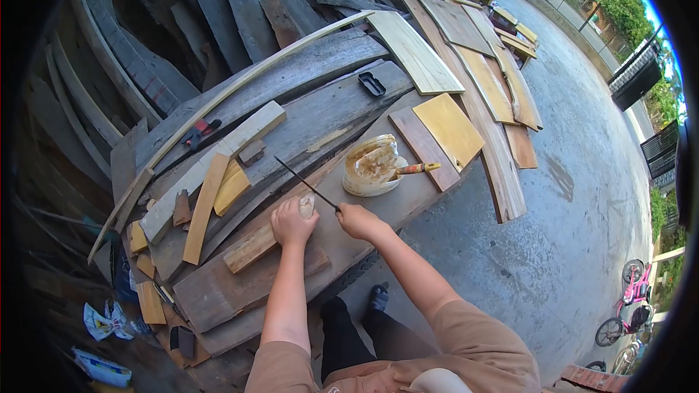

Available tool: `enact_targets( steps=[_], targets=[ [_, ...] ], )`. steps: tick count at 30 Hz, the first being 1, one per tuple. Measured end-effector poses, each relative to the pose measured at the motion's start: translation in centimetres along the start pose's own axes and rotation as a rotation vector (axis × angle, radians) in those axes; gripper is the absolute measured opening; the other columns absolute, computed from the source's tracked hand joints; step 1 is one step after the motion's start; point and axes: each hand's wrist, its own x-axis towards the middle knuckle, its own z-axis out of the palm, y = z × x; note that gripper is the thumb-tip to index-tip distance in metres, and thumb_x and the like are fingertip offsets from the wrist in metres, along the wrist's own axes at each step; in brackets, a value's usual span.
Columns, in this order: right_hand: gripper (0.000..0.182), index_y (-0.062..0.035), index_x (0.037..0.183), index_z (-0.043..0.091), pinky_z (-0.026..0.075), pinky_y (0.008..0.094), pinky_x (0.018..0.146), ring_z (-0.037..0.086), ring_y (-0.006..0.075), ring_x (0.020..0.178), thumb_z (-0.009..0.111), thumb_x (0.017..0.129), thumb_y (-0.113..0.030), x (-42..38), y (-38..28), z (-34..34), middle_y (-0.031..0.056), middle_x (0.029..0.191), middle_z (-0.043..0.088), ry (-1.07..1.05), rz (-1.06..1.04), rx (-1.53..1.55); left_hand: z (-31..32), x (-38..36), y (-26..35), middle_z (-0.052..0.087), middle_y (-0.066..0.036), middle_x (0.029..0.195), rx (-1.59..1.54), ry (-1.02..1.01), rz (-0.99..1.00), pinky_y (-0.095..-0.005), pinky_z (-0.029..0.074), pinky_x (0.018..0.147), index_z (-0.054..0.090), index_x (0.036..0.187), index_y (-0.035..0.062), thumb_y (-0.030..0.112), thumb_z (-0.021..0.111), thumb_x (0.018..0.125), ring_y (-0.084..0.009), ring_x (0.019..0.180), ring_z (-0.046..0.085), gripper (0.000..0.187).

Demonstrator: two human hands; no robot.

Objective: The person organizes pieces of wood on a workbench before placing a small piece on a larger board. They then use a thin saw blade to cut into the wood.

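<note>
My left hand (pixel 293 223) is closed over a short length of wood (pixel 251 249), pressing it on the plank bench. The wood's pale, rounded end (pixel 307 206) shows past my fingers. In my right hand (pixel 357 221), fingers wrapped round its near end, is a long, thin, dark file (pixel 297 176). It slants away to the upper left, passing close to the pale end. Just beyond my right hand stands a white tub (pixel 370 167) stained brown inside, with a paintbrush (pixel 420 168) lying across its rim. A flat board (pixel 240 287) lies beneath the held wood.
Offcuts (pixel 205 207) and a long squared timber (pixel 211 167) lie to the left, near a red-and-black tool (pixel 200 133). A black tray (pixel 372 84) sits farther back. Boards (pixel 477 76) spread along the right, overhanging the concrete floor (pixel 510 262). Old planks (pixel 233 7) are stacked behind.
</note>
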Motion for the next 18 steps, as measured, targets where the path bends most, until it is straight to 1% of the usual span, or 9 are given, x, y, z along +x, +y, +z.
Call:
enact_targets(
  steps=[2,4,6,9,13,15,18],
  targets=[
    [0.029,-0.0008,0.104,0.052,0.045,0.0488,0.079,0.058,0.0414,0.091,0.040,0.090,-0.024,-2.7,1.2,-0.3,0.0252,0.094,0.061,-0.006,-0.001,-0.022,0.3,0.2,-0.2,0.064,-0.008,0.093,-0.001,0.003,-0.015,-0.0356,0.041,0.084,0.061,0.090,0.0093,0.032,0.069,0.061,-0.0226,0.093,0.058,0.038],
    [0.030,-0.0004,0.105,0.051,0.045,0.0495,0.079,0.058,0.0416,0.091,0.040,0.091,-0.024,-6.3,1.2,-1.6,0.0254,0.094,0.061,-0.063,0.054,-0.046,0.4,0.1,-0.2,0.064,-0.008,0.094,-0.008,0.006,-0.043,-0.0355,0.041,0.084,0.062,0.091,0.0092,0.032,0.069,0.061,-0.0224,0.094,0.058,0.038],
    [0.030,-0.0002,0.106,0.050,0.045,0.0495,0.079,0.058,0.0418,0.091,0.039,0.091,-0.024,-9.2,2.2,-2.4,0.0251,0.094,0.061,-0.080,0.082,-0.058,0.1,0.1,-0.2,0.063,-0.007,0.096,-0.013,-0.026,0.003,-0.0354,0.040,0.086,0.061,0.092,0.0092,0.031,0.068,0.062,-0.0223,0.095,0.057,0.038],
    [0.030,-0.0003,0.107,0.050,0.046,0.0492,0.078,0.058,0.0419,0.090,0.039,0.091,-0.023,-11.7,3.0,-3.3,0.0256,0.093,0.061,-0.057,0.130,-0.074,0.0,0.2,-0.1,0.063,-0.007,0.096,0.003,-0.052,0.001,-0.0355,0.040,0.085,0.061,0.093,0.0094,0.031,0.068,0.062,-0.0225,0.095,0.057,0.039],
    [0.030,-0.0002,0.107,0.051,0.046,0.0488,0.079,0.058,0.0414,0.090,0.039,0.090,-0.023,-10.3,2.3,-3.3,0.0257,0.095,0.061,-0.070,0.120,-0.087,-0.1,0.2,-0.1,0.063,-0.007,0.096,0.005,-0.066,0.021,-0.0357,0.041,0.084,0.060,0.094,0.0096,0.031,0.068,0.062,-0.0224,0.095,0.057,0.039],
    [0.030,-0.0001,0.105,0.052,0.046,0.0488,0.079,0.058,0.0407,0.093,0.039,0.090,-0.022,-7.3,1.8,-2.4,0.0251,0.098,0.061,-0.083,0.064,-0.087,0.1,0.1,-0.3,0.064,-0.009,0.094,0.001,-0.045,0.051,-0.0366,0.042,0.083,0.061,0.096,0.0086,0.032,0.069,0.061,-0.0243,0.094,0.058,0.042],
    [0.029,-0.0004,0.104,0.055,0.046,0.0473,0.080,0.058,0.0395,0.094,0.039,0.089,-0.020,-1.8,-0.1,-1.3,0.0241,0.098,0.061,-0.046,0.039,-0.082,0.2,0.1,-0.4,0.064,-0.009,0.094,-0.007,-0.050,0.053,-0.0365,0.042,0.083,0.061,0.095,0.0083,0.032,0.069,0.061,-0.0240,0.094,0.058,0.042]
  ],
)
